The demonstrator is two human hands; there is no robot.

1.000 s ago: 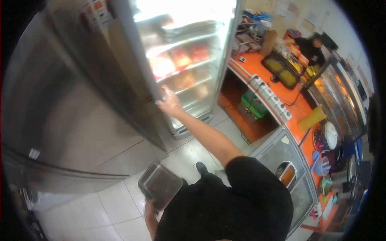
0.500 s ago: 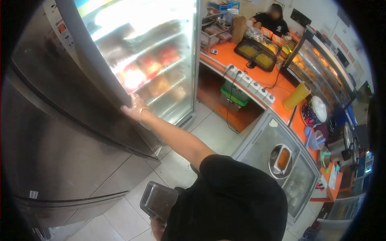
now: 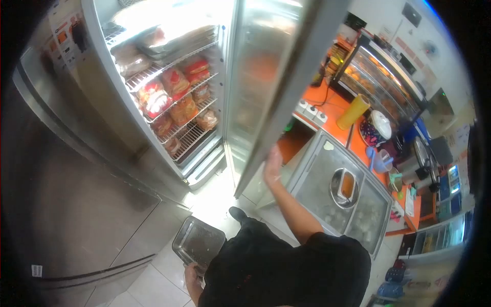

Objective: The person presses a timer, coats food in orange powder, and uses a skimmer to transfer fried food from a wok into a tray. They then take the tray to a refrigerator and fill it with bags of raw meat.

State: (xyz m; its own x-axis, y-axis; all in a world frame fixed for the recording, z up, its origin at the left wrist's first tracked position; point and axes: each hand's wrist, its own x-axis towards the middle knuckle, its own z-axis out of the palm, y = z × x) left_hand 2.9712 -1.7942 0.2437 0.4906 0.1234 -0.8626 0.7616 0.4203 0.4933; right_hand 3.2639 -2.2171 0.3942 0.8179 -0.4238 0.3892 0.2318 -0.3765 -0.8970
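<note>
My left hand (image 3: 192,277), low on the left, grips the near edge of a deep rectangular food pan (image 3: 198,240); its inside looks grey with pale specks and no food in it. My right hand (image 3: 273,166) lies against the outer side of the swung-open glass fridge door (image 3: 255,102), fingers stretched along its frame and slightly blurred. Inside the upright fridge (image 3: 204,169), wire shelves carry bagged food (image 3: 181,110), red-and-white packets (image 3: 155,100) and wrapped packs higher up. Glare washes out the top shelf.
A steel fridge (image 3: 76,179) stands close on the left. At right is a glass-topped chest freezer (image 3: 319,184) with a metal bowl (image 3: 335,192) and an orange-filled tray (image 3: 348,185) on it. Beyond runs an orange counter (image 3: 340,110) with a food display case (image 3: 381,77).
The fridge door has swung open to the right, with my right hand moving along with it. The shelves are now uncovered. My left hand still holds the pan.
</note>
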